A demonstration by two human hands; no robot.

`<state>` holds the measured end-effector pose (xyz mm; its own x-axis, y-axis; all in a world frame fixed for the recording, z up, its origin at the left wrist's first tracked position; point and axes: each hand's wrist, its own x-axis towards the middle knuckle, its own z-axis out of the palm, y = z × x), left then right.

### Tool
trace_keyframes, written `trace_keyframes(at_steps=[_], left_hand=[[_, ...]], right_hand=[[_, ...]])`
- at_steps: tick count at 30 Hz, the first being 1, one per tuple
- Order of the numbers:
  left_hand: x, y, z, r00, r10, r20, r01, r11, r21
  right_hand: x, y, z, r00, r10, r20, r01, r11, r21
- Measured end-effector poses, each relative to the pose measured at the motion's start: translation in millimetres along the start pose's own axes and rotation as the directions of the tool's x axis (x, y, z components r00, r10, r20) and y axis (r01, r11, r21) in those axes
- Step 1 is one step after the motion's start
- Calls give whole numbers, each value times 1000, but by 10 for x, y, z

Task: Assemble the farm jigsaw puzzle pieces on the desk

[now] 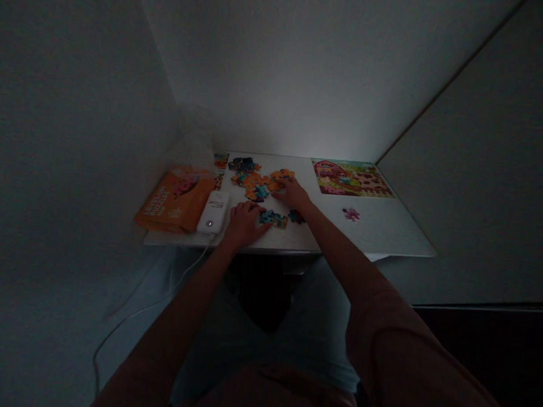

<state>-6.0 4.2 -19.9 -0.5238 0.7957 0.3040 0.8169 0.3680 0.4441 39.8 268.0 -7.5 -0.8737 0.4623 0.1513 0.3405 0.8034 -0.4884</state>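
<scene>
On a small white table lies a heap of loose orange and blue puzzle pieces. My right hand rests on the right side of the heap, fingers bent over an orange piece. Near the front edge, my left hand lies with its fingertips touching a small joined blue and yellow cluster. A dark single piece sits just right of that cluster. The room is dim, so whether either hand grips a piece does not show.
An orange puzzle box lies at the table's left edge, a white power bank with a trailing cable beside it. A finished farm puzzle sits back right, a lone purple piece in front. Walls close in on three sides.
</scene>
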Motion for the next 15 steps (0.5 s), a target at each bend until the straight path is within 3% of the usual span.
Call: trace_keyframes(at_steps=[8, 12, 15], left_hand=[[-5, -6, 8, 1000, 0, -5, 0, 1000, -20], [-1, -12, 18, 1000, 3, -7, -3, 1000, -22], [26, -29, 32, 999, -40, -31, 38, 997, -60]], right_hand=[[50, 5, -53, 998, -61, -26, 59, 994, -87], [5, 14, -165, 989, -17, -149, 39, 989, 145], [-152, 23, -266, 991, 3, -133, 37, 953, 299]])
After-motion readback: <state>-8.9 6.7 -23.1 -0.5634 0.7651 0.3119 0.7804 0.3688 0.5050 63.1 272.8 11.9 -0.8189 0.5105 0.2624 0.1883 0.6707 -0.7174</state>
